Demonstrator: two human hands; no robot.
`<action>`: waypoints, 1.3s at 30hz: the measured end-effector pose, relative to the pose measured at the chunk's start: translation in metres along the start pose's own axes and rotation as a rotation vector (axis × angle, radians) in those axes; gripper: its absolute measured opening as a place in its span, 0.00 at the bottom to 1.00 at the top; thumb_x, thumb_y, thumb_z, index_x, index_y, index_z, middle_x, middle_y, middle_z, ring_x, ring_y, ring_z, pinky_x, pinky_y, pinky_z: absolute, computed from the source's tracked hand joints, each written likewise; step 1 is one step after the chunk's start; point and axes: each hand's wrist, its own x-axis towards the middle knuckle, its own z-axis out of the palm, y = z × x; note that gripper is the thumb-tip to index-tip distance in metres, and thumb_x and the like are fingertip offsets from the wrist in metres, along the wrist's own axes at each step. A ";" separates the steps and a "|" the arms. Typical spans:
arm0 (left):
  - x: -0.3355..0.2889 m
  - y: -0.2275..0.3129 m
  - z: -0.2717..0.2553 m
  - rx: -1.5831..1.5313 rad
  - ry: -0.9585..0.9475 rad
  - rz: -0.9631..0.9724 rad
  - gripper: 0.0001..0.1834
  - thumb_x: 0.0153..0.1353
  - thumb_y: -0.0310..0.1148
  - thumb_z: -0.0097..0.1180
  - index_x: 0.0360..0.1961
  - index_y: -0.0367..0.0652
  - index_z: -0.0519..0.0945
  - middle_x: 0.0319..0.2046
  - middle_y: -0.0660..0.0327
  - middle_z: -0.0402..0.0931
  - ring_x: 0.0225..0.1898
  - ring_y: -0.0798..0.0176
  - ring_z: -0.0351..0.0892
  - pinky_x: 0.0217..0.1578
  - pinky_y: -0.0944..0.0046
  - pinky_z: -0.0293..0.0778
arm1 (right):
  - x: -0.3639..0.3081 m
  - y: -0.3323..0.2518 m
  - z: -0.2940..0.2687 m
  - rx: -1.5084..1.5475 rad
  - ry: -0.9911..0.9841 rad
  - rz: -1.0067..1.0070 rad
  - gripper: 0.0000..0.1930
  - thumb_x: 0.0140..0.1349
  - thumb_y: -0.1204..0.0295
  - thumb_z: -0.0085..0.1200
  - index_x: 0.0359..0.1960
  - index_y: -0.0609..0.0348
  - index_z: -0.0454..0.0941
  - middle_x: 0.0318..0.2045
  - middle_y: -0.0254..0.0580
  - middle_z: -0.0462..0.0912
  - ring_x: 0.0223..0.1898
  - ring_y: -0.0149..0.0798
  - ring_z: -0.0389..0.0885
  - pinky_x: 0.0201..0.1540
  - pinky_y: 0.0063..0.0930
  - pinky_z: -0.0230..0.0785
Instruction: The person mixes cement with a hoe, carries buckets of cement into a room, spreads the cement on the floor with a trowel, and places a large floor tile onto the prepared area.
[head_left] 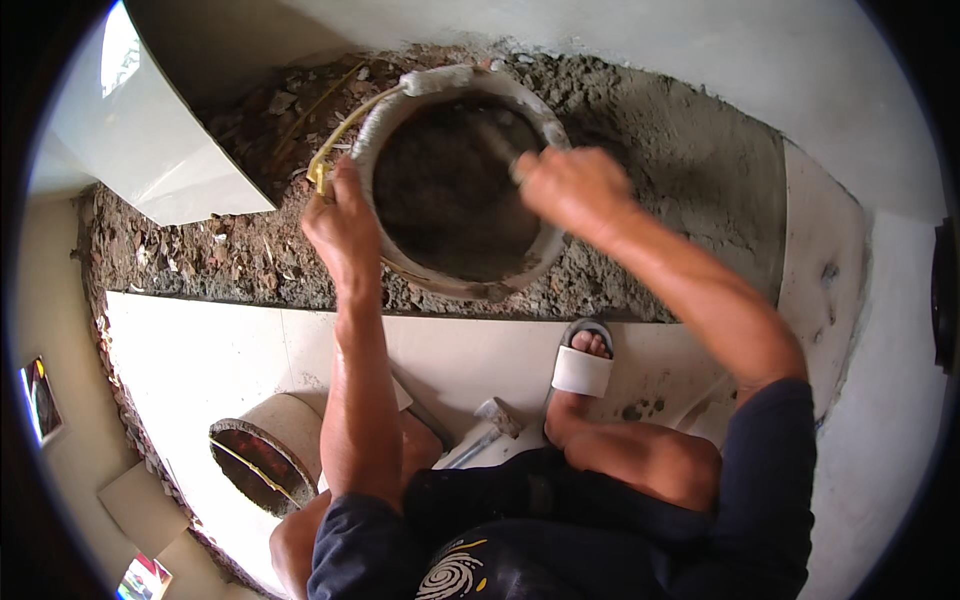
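"Honestly, what could have gone wrong there?"

"On that lumpy mortar bed (700, 170), the large bucket (548, 248) might have rocked if the tool (498, 142) struck hard; the left hand (345, 235) was closed at its left edge, whether on the handle (318, 172) or rim I couldn't tell; the right hand (575, 190) gripped the tool, blurred over the mouth, so splashes seemed possible."

"And the containers?"

"The large bucket held something dark, too blurred to name; the smaller bucket (292, 425), on pale tiles (210, 340), looked reddish-brown inside, contents unclear."
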 end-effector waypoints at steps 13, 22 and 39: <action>0.012 -0.029 -0.006 0.096 -0.036 0.040 0.24 0.65 0.48 0.54 0.43 0.34 0.83 0.31 0.56 0.82 0.32 0.67 0.75 0.36 0.64 0.72 | -0.080 -0.013 0.014 0.797 -0.192 0.158 0.20 0.59 0.55 0.55 0.42 0.60 0.79 0.26 0.54 0.83 0.30 0.53 0.84 0.33 0.43 0.75; 0.055 -0.103 -0.035 -0.123 -0.034 -0.263 0.28 0.63 0.53 0.56 0.43 0.34 0.82 0.32 0.60 0.81 0.31 0.67 0.77 0.34 0.66 0.74 | -0.158 0.053 0.008 0.495 0.312 0.349 0.17 0.57 0.64 0.63 0.43 0.59 0.79 0.32 0.47 0.82 0.30 0.43 0.83 0.31 0.36 0.75; 0.059 -0.105 -0.034 0.053 0.011 -0.217 0.31 0.64 0.55 0.51 0.50 0.35 0.80 0.40 0.56 0.80 0.37 0.65 0.77 0.39 0.64 0.74 | -0.144 0.227 0.128 -0.029 -0.233 0.288 0.25 0.62 0.42 0.48 0.31 0.54 0.72 0.29 0.44 0.79 0.32 0.51 0.82 0.31 0.48 0.73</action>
